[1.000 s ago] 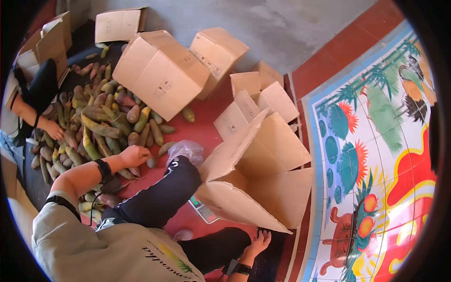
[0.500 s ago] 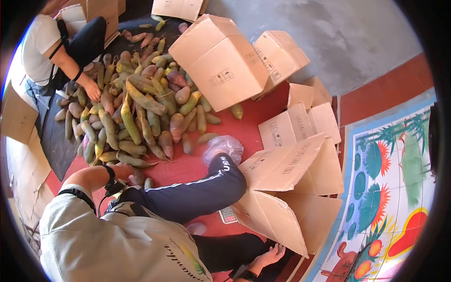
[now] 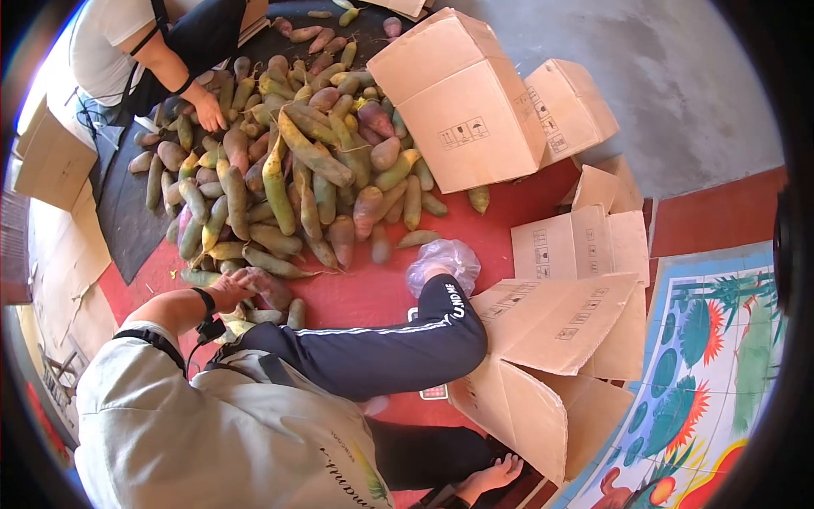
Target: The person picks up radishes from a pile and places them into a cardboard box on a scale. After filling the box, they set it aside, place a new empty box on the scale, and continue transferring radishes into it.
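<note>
My left hand [image 3: 232,289] closes its fingers around the end of a reddish radish [image 3: 274,291], beside the near edge of a big heap of green, yellow and purple-red radishes [image 3: 280,182]. A few more radishes lie under and next to that hand, partly hidden by my wrist. Low on the right, my right hand [image 3: 502,472] is palm up with its fingers apart and nothing in them, near the lower edge of an open cardboard box [image 3: 517,407].
A co-worker's hand [image 3: 209,112] touches the heap's far left side. Closed boxes [image 3: 462,102] stand behind the heap, and another open box [image 3: 564,242] stands at right. My bent leg [image 3: 381,348] crosses the red mat [image 3: 339,301], near a clear plastic bag [image 3: 445,261].
The view has shifted, so the heap and boxes appear further right. My left hand now grips a reddish radish near the heap. My right hand remains low by the open box.
</note>
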Tool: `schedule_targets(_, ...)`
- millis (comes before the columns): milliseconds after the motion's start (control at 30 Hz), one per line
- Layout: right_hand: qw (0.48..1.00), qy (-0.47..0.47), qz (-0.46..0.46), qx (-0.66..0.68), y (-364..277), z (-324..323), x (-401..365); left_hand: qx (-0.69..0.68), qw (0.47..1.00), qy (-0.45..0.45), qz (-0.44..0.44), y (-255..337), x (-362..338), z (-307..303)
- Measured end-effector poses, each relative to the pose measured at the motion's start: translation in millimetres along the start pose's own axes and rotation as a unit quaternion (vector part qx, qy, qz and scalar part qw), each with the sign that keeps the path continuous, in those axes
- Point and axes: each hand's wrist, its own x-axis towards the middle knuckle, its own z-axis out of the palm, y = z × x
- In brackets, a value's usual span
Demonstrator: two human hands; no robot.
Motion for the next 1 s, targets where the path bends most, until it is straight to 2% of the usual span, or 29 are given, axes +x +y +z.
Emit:
schedule_targets(67, 1.000, -0.005, -0.007, -0.006, -2, 2, 0, -0.031, 0.995, 0.047, -0.083, -5, -7, -3)
schedule_targets(133, 1.000, -0.011, -0.013, -0.015, -7, 3, -4, -0.020, 0.988, 0.012, -0.153, -10, -9, -8)
schedule_targets(200, 1.000, -0.013, -0.017, -0.008, -13, 5, -7, -0.128, 0.961, -0.005, -0.243, -22, -7, 5)
schedule_targets(333, 1.000, -0.018, -0.019, -0.014, -11, 6, -5, -0.143, 0.959, -0.021, -0.243, -27, -12, 16)
schedule_targets(467, 1.000, -0.015, -0.011, -0.018, -6, 5, -1, -0.134, 0.948, -0.024, -0.289, -24, 3, 38)
schedule_targets(567, 1.000, -0.010, -0.007, -0.028, -4, 4, 0, -0.054, 0.955, -0.001, -0.293, -15, 4, 21)
schedule_targets(633, 0.999, -0.003, -0.012, -0.031, -3, 5, 2, 0.005, 0.979, 0.085, -0.183, -9, 6, 6)
schedule_targets(733, 0.999, -0.004, -0.015, -0.031, 1, 2, 4, -0.008, 0.979, 0.091, -0.180, -10, 20, 2)
schedule_targets(800, 1.000, 0.002, 0.000, -0.014, 1, 3, 5, -0.013, 0.977, 0.070, -0.203, -8, 32, 1)
schedule_targets(867, 1.000, 0.007, 0.003, -0.015, 2, 3, 6, -0.138, 0.958, 0.043, -0.246, -13, 49, 18)
schedule_targets(933, 1.000, 0.009, 0.007, -0.014, 1, 4, 5, -0.132, 0.961, 0.032, -0.242, -20, 59, 19)
schedule_targets(1000, 0.999, 0.003, -0.021, -0.026, -2, 5, 2, -0.100, 0.964, -0.039, -0.242, -18, 66, 11)
